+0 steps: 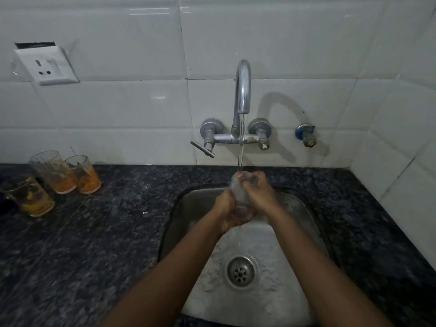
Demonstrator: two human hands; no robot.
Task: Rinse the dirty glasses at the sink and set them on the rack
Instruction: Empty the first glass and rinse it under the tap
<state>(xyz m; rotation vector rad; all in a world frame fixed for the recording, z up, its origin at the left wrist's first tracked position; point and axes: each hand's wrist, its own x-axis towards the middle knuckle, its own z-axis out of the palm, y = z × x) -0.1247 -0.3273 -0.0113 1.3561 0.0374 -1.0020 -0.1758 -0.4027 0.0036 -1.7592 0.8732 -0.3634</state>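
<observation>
A clear glass (240,193) is held upright over the steel sink (188,208), straight under the stream of water from the tap (243,90). My left hand (227,212) cups its lower part from the left. My right hand (258,193) wraps its upper part, fingers at the rim. Three dirty glasses stand on the dark counter at the far left, each with orange liquid at the bottom: one (30,195) nearest me, one (53,172) behind it and one (83,174) to its right. No rack is in view.
The dark speckled counter (118,232) surrounds the sink, and the drain (240,271) sits in the wet basin. White tiles back the counter, with a wall socket (47,64) at upper left and a small valve (305,134) right of the tap.
</observation>
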